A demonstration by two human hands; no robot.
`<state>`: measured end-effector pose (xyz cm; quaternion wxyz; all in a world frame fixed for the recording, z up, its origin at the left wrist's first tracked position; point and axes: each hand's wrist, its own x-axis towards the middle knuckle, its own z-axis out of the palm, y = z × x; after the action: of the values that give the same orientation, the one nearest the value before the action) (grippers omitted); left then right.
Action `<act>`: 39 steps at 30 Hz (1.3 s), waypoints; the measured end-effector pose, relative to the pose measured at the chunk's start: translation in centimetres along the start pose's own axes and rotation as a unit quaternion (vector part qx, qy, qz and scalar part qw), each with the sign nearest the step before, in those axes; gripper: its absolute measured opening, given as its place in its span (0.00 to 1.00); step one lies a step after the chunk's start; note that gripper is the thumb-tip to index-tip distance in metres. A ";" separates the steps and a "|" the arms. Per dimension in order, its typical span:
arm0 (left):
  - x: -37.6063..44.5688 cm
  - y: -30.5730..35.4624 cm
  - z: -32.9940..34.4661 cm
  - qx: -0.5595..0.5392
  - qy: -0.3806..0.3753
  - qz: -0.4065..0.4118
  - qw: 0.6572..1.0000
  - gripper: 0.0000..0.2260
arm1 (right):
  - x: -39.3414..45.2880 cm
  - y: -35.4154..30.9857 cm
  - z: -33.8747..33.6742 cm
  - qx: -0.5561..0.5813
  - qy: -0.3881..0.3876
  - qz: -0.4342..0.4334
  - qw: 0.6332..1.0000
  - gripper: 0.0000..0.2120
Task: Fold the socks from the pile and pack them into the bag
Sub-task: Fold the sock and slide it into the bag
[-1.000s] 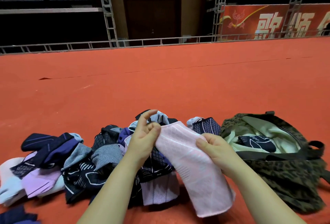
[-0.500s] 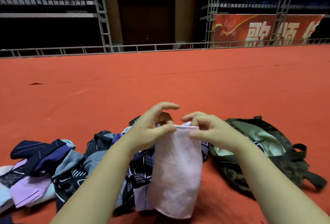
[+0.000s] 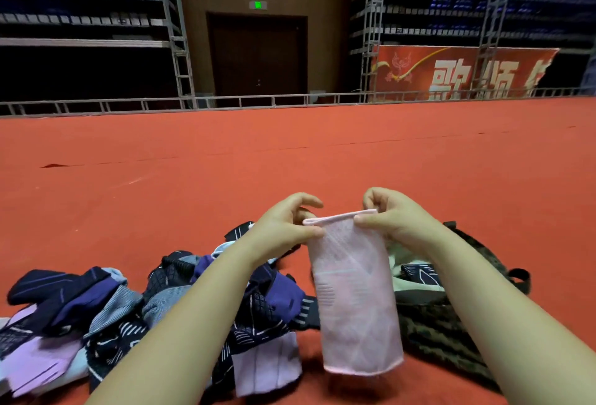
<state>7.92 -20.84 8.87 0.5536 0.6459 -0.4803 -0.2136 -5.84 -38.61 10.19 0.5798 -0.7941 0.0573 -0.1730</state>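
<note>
A pale pink sock (image 3: pixel 354 301) hangs in the air in front of me. My left hand (image 3: pixel 283 227) pinches its top left corner and my right hand (image 3: pixel 390 214) pinches its top right corner, so the top edge is stretched level between them. Below and to the left lies the pile of socks (image 3: pixel 135 314), dark blue, purple, grey and pink. Behind the pink sock and my right forearm sits the camouflage bag (image 3: pixel 451 333), open, with a dark patterned sock (image 3: pixel 419 275) inside on its pale lining.
Everything lies on a wide orange-red carpet (image 3: pixel 290 162). A low metal rail (image 3: pixel 258 103) runs along its far edge, with scaffolding, a dark door and a red banner (image 3: pixel 461 72) behind.
Both hands have lifted the pink sock from a slanted hold over the pile to hanging straight down. The hands have spread apart along its top edge.
</note>
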 end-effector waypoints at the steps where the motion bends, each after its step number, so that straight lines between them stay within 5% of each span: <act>1: 0.9 0.2 0.2 -0.007 0.011 -0.010 1.000 0.16 | 0.6 0.0 -0.6 -0.036 0.021 0.000 0.999 0.12; 9: 4.4 0.4 1.8 -0.133 0.065 -0.018 0.989 0.07 | 1.2 -1.5 -3.3 -0.174 0.008 -0.024 0.984 0.04; 15: -1.5 -7.0 6.8 -0.144 -0.007 -0.165 0.976 0.08 | -3.6 6.9 -0.7 0.039 -0.054 0.123 0.990 0.08; 21: -7.5 -11.7 10.4 -0.155 -0.110 -0.275 0.942 0.08 | -9.6 14.7 2.4 0.085 -0.038 0.274 0.957 0.09; 25: -9.3 -12.3 11.1 -0.125 -0.164 -0.351 0.913 0.08 | -11.9 16.0 3.9 0.026 -0.060 0.332 0.941 0.09; 31: -9.3 -12.5 11.5 -0.078 -0.130 -0.376 0.914 0.06 | -10.9 16.9 4.4 -0.213 0.008 0.258 0.942 0.12; 39: -10.1 -13.5 11.7 0.071 -0.079 -0.316 0.943 0.36 | -9.9 17.0 5.5 -0.315 0.067 0.226 0.919 0.12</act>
<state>-0.81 -19.19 -9.61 0.3708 0.7832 -0.3079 -0.3930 -11.37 -36.22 -9.38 0.3184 -0.8880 0.3257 -0.0628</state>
